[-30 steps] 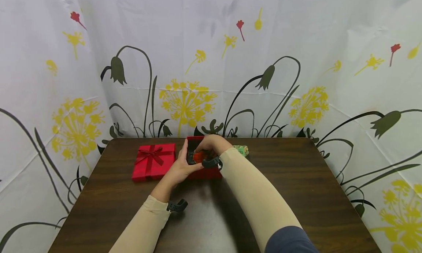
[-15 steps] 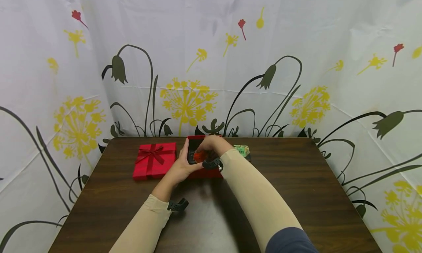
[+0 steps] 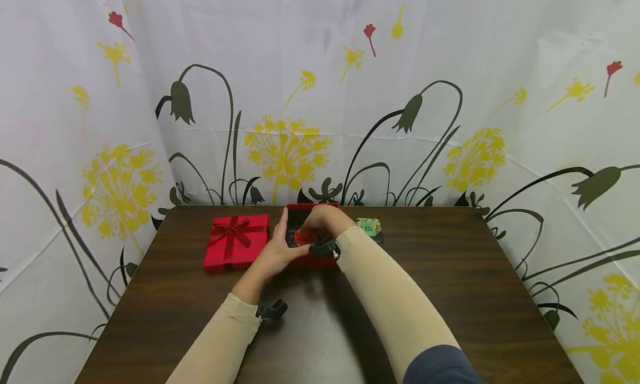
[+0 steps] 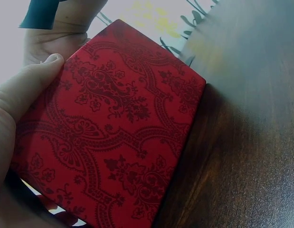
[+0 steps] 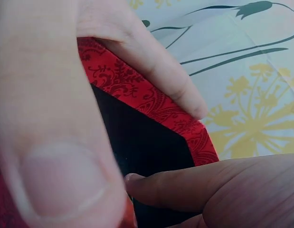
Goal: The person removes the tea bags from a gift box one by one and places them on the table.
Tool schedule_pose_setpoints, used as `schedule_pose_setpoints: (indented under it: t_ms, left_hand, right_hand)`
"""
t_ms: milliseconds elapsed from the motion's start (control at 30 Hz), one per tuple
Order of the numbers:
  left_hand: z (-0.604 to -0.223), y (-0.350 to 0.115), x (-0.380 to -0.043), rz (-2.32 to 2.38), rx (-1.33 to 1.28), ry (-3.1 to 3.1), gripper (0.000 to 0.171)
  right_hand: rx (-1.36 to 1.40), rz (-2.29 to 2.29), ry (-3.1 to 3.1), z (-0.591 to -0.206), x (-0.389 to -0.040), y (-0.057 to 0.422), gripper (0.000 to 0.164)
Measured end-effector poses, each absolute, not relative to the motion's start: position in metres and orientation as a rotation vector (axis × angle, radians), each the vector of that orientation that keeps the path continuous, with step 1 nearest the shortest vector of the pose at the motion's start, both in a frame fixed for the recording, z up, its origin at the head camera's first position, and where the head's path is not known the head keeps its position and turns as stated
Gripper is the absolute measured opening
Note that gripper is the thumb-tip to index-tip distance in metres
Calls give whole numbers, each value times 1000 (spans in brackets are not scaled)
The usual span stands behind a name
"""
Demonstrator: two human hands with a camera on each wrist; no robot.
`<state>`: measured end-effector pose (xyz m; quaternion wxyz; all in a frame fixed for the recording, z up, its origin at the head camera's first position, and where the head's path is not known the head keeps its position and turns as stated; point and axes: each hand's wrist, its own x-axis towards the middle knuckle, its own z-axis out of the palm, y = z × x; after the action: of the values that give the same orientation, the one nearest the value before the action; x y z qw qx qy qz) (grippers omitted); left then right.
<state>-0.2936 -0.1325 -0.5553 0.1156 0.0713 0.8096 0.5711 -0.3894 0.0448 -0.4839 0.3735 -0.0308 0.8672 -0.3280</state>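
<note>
A red patterned box (image 3: 312,262) with a black inside stands uncovered near the back of the table. My left hand (image 3: 277,253) grips its left side, the thumb along the front wall and the fingers at the outer side wall. My right hand (image 3: 325,217) reaches down into the box with fingers bent. Between its thumb and forefinger shows a translucent orange-red thing (image 3: 302,238), mostly covered by the hand; its kind is hidden. In the right wrist view, the right thumb (image 5: 61,175) hides most of the box's front; the left wrist view shows the patterned outer wall (image 4: 104,118).
Left of the box lies its red lid (image 3: 217,256) with a ribbon bow. A green and yellow packet (image 3: 368,227) lies on a dark flat thing (image 3: 377,239) to the right, partly behind the right forearm. A flowered curtain (image 3: 310,95) hangs behind the wooden table (image 3: 440,273).
Both hands keep their places at the box. The head view has shifted slightly, so a bit more of the green packet and its dark base shows beside the right forearm.
</note>
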Motion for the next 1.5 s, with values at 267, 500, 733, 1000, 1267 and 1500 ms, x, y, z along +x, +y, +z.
schedule_pose_setpoints:
  t_ms: [267,500,733,1000,1267,1500]
  left_hand:
    - [-556,-132,-293,1694,198,2354,130]
    - [-551,-130,-294,1712,216,2356,130]
    - [-549,-130,-294,1708,219,2364,129]
    - [-550,-131,-294,1702,230,2383,133]
    - [-552,-130,-291,1697,220,2379,131]
    - [-552,-131,-292,1697,213,2375,131]
  right_hand:
    - [-80,-869,2243,-487,-383,45,35]
    - [-90,-875,2303,-487,-383,46,30]
    - [-110,-853,2311,-488,-384,46,29]
    - [-104,-809,2367,-487,-380,42,22]
    - [-119,-722,2428,-485,-378,40,14]
    - [-241,-564,2560,-488,-377,39,21]
